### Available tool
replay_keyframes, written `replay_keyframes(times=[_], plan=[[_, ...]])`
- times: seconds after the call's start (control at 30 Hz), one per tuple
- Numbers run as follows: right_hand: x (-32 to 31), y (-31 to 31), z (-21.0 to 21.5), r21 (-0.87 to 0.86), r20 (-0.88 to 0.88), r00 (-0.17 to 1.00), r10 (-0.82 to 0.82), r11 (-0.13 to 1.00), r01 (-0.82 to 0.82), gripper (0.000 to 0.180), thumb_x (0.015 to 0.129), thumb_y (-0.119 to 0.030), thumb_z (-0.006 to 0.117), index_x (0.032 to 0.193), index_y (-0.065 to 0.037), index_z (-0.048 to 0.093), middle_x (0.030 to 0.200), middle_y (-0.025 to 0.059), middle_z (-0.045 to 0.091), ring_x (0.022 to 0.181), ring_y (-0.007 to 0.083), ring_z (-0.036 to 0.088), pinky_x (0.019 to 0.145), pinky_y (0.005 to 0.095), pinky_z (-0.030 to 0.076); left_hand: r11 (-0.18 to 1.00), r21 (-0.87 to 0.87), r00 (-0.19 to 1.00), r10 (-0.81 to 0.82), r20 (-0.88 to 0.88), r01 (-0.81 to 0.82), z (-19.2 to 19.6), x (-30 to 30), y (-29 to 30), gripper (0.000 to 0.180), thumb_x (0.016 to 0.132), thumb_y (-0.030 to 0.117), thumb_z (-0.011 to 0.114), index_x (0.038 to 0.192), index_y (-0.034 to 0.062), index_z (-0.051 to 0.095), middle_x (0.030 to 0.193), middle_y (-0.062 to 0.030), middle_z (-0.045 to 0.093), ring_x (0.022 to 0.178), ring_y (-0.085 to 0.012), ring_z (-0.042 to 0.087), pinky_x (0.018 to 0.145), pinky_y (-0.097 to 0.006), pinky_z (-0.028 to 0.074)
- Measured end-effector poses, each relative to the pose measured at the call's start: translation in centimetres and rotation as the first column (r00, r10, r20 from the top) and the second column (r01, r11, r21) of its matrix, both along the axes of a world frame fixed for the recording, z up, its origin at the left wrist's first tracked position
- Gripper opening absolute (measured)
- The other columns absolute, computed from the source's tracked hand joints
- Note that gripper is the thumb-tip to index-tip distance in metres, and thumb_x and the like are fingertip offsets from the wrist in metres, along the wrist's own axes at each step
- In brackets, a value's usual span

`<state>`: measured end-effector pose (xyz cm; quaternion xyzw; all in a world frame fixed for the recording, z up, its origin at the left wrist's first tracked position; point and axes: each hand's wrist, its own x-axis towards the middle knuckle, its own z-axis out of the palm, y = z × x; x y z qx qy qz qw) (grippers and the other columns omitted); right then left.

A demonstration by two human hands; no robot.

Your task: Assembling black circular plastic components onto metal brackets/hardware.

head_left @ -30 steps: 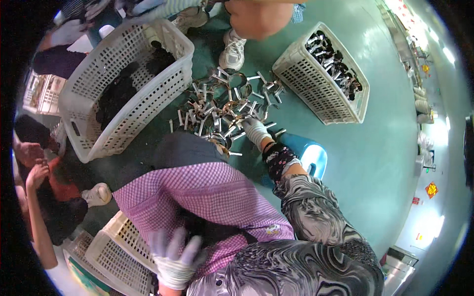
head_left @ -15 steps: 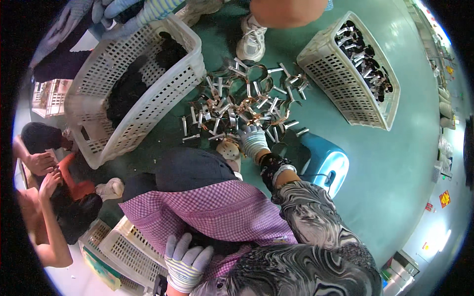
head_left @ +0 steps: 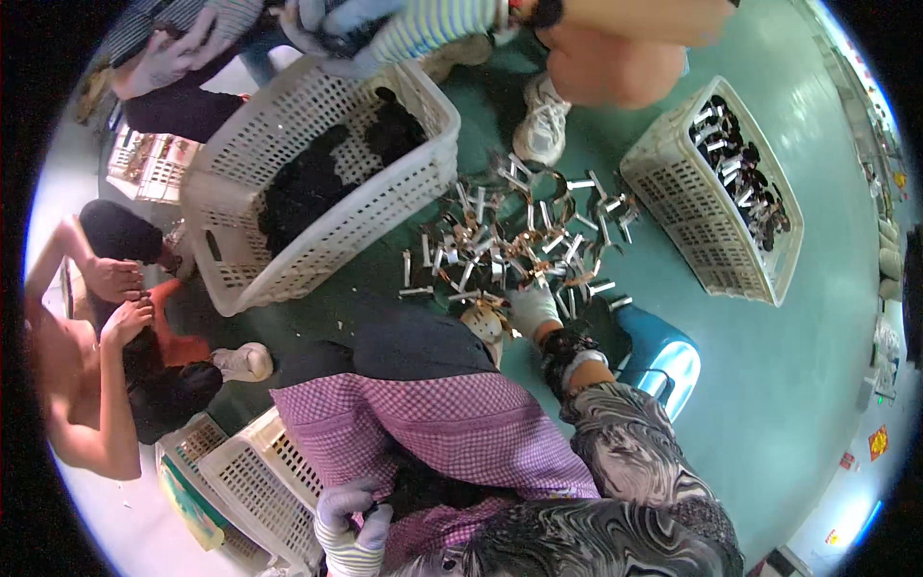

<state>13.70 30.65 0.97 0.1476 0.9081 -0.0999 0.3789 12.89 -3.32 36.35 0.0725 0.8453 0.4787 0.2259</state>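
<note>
My right hand (head_left: 535,308), in a pale glove, reaches down to the near edge of a loose pile of metal ring clamps with short silver tubes (head_left: 500,250). Its fingertips touch the pieces there, but blur and the hand's own back hide whether they grip one. Low in front of me, my left hand (head_left: 351,529), in a grey and striped glove, rests by my lap at the pink checked apron (head_left: 461,423). Its fingers are bent and apart, with no object visible between them.
A white basket (head_left: 317,250) with black pieces stands left of the pile; another basket (head_left: 673,221) at right holds black and silver pieces. A blue plastic stool (head_left: 663,356) is beside my right arm. Co-workers' gloved hands (head_left: 423,34) and bare hands (head_left: 125,298) are nearby.
The whole view has shifted, moving the scene right and down at the top. My left hand's fingers have gone from stretched out to bent. My right hand stays at the pile.
</note>
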Motion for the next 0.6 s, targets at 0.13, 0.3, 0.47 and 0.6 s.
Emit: replay_keyframes(times=[0.13, 0.3, 0.47, 0.6], plan=[[1.0, -0.3, 3.9, -0.176, 0.081, 0.911, -0.405, 0.894, 0.413, 0.05, 0.076, -0.035, 0.061, 0.117, -0.009, 0.049, 0.101, 0.0182, 0.063, 0.097, 0.0325, 0.06, 0.081, 0.0409, 0.048, 0.986, 0.076, 0.989, 0.15, 0.0, -0.15, -1.0, 0.6, -0.7, 0.026, 0.066, 0.002, 0.064, 0.089, 0.0071, 0.053, 0.086, -0.006, 0.057, 0.078, -0.0203, 0.056, 0.073, -0.034, 0.046], [5.8, 1.6, 2.1, -0.487, -0.266, 0.653, -0.709, 0.683, 0.544, 0.036, 0.081, -0.015, 0.062, 0.115, -0.007, 0.052, 0.098, 0.0108, 0.064, 0.088, 0.022, 0.061, 0.077, 0.0315, 0.047, 0.981, 0.174, 0.987, 0.066, 0.144, -0.09, 0.9, -0.1, -0.1, 0.027, 0.078, -0.002, 0.064, 0.103, 0.0036, 0.056, 0.1, -0.0062, 0.06, 0.078, -0.011, 0.052, 0.072, -0.023, 0.042], [4.4, 1.5, 9.1, -0.951, -0.195, 0.194, -0.961, 0.233, 0.201, 0.034, 0.085, -0.002, 0.055, 0.118, -0.009, 0.049, 0.112, 0.0056, 0.054, 0.1, 0.0159, 0.049, 0.09, 0.03, 0.04, 0.949, 0.174, 0.964, 0.253, 0.087, -0.264, 1.2, -0.4, -0.5, 0.022, 0.07, -0.006, 0.055, 0.09, 0.0029, 0.06, 0.081, -0.0041, 0.058, 0.075, -0.0114, 0.054, 0.07, -0.025, 0.045], [2.2, -1.4, 21.7, -0.991, -0.088, 0.177, -0.98, 0.104, 0.086, 0.03, 0.089, -0.004, 0.048, 0.118, -0.011, 0.048, 0.103, 0.0028, 0.058, 0.077, 0.0059, 0.052, 0.062, 0.0193, 0.043, 0.888, 0.399, 0.973, 0.225, 0.053, -0.227, -0.6, -1.4, -1.9, 0.021, 0.073, -0.007, 0.057, 0.09, 0.0032, 0.062, 0.08, -0.002, 0.06, 0.066, -0.0053, 0.051, 0.06, -0.019, 0.041]])
